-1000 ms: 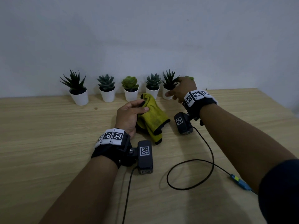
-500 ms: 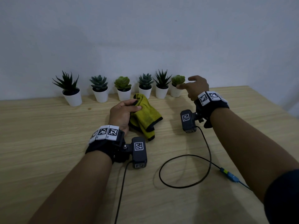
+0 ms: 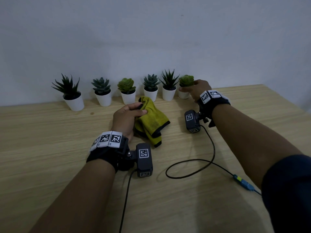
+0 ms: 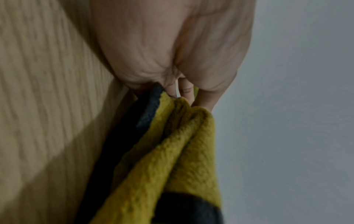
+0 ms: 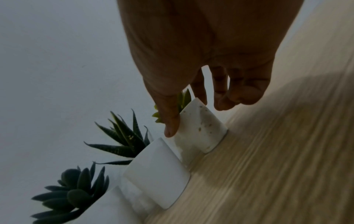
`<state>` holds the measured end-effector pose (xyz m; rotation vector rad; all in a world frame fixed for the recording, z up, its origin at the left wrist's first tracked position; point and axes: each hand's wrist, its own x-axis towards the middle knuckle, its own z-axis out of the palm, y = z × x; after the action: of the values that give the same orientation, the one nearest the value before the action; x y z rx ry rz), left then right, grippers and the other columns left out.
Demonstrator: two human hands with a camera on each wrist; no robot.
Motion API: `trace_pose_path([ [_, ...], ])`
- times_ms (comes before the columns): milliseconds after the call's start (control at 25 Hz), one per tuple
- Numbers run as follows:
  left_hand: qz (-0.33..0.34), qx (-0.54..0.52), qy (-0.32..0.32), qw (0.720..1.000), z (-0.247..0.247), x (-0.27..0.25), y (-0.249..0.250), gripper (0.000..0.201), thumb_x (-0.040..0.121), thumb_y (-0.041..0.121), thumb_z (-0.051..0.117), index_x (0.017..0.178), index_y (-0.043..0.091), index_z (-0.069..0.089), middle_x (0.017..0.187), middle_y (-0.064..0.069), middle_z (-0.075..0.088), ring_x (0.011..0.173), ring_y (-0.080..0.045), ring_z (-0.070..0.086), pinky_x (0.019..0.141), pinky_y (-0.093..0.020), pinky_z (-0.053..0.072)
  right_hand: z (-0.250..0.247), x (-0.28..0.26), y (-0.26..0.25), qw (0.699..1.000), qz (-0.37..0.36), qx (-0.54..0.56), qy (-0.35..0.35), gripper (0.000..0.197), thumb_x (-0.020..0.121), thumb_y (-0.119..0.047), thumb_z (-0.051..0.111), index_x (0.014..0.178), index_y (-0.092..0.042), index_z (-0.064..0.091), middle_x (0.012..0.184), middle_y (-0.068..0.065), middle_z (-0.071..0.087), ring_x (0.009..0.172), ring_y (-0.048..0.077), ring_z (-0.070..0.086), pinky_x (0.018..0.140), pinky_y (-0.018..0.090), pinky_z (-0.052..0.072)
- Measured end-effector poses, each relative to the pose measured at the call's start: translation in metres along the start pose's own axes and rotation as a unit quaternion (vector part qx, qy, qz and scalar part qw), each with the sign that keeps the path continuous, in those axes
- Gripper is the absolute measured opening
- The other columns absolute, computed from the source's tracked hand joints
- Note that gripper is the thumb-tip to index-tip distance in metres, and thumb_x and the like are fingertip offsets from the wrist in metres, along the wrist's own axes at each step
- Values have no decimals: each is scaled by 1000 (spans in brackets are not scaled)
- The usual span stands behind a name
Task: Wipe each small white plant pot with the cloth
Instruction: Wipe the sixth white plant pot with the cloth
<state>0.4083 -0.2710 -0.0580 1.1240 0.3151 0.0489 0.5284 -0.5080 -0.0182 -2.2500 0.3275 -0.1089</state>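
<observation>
Several small white pots with succulents stand in a row along the wall. My right hand [image 3: 193, 89] reaches the rightmost pot [image 3: 183, 95], which stands on the table. Its thumb [image 5: 171, 124] lies on the pot's wall [image 5: 203, 128], which carries brownish specks. The index finger curls behind the rim, and the other fingers hang beside the pot. The spiky-plant pot [image 5: 157, 174] stands right next to it. My left hand [image 3: 133, 111] grips a crumpled yellow cloth [image 3: 151, 118] with dark trim, low over the table's middle. In the left wrist view the fingers [image 4: 184, 91] pinch the cloth's folds [image 4: 172, 159].
A black cable [image 3: 208, 158] loops over the wooden table [image 3: 42, 148] between my arms and ends in a blue connector [image 3: 243, 183]. The wall stands close behind the pots. The table's right edge [image 3: 286, 101] lies just beyond my right wrist.
My right hand left the spiky-plant pot, moved right and closed on the rightmost pot. The left hand kept hold of the cloth in about the same place.
</observation>
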Motion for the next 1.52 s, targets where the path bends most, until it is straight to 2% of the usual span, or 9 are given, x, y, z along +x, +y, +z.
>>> trace_pose_path([
  [200, 4, 4, 1, 1000, 1, 0, -1, 29, 71, -13, 69, 91, 8, 70, 101, -14, 71, 91, -25, 69, 84, -37, 57, 3, 2, 5, 1000, -9, 5, 15, 41, 65, -48, 82, 87, -17, 67, 89, 5, 69, 79, 23, 64, 69, 31, 50],
  [400, 9, 12, 9, 1000, 1, -2, 0, 29, 71, -12, 69, 91, 9, 70, 104, -16, 71, 96, -28, 68, 88, -40, 56, -12, -13, 5, 997, -11, 56, 55, 39, 64, -46, 83, 83, -17, 67, 78, 2, 66, 72, 21, 62, 67, 32, 52],
  [600, 23, -20, -1, 1000, -5, -27, 9, 28, 77, -11, 65, 96, 9, 67, 96, -10, 71, 85, -21, 68, 83, -37, 57, -36, -46, 4, 979, -34, 190, 69, 36, 63, -40, 84, 81, -14, 66, 73, -1, 61, 67, 20, 54, 60, 33, 45],
  [800, 76, -41, -18, 996, -26, -63, 30, 38, 74, -9, 66, 111, 1, 64, 116, -21, 66, 105, -33, 65, 97, -47, 51, -32, -105, -13, 939, -82, 333, -32, 21, 74, -25, 80, 86, -11, 69, 78, 3, 60, 64, 19, 46, 53, 28, 34],
  [920, 127, -58, -31, 990, -42, -87, 55, 32, 75, -10, 64, 104, 5, 66, 106, -16, 69, 99, -30, 67, 94, -45, 53, -16, -145, -29, 910, -122, 382, -107, 17, 76, -23, 77, 88, -11, 73, 79, 3, 61, 65, 18, 47, 54, 29, 35],
  [1080, 197, -49, -22, 979, -69, -118, 87, 31, 74, -12, 64, 98, 6, 67, 100, -13, 70, 95, -29, 67, 91, -44, 55, 12, -196, -57, 868, -169, 425, -195, 36, 72, -22, 75, 101, -2, 71, 87, 10, 62, 75, 23, 52, 56, 28, 41],
  [1280, 272, 8, -22, 962, -97, -137, 112, 37, 69, -12, 70, 101, 5, 67, 97, -9, 74, 94, -26, 70, 83, -39, 57, 34, -233, -81, 825, -210, 466, -242, 48, 60, -23, 80, 102, -4, 67, 92, 6, 71, 82, 22, 67, 66, 31, 53],
  [1400, 286, 41, -33, 957, -97, -140, 113, 49, 62, -8, 75, 107, 5, 61, 102, -15, 70, 94, -27, 70, 82, -41, 58, 43, -243, -86, 807, -226, 481, -258, 39, 67, -11, 78, 104, -5, 69, 95, 6, 73, 86, 21, 69, 65, 30, 55],
  [1520, 277, 24, -42, 960, -88, -141, 107, 39, 67, -13, 73, 100, 7, 64, 94, -7, 73, 88, -21, 70, 78, -35, 58, 43, -247, -91, 796, -226, 504, -246, 43, 69, -10, 74, 110, -1, 66, 96, 7, 74, 87, 22, 70, 66, 30, 55],
])
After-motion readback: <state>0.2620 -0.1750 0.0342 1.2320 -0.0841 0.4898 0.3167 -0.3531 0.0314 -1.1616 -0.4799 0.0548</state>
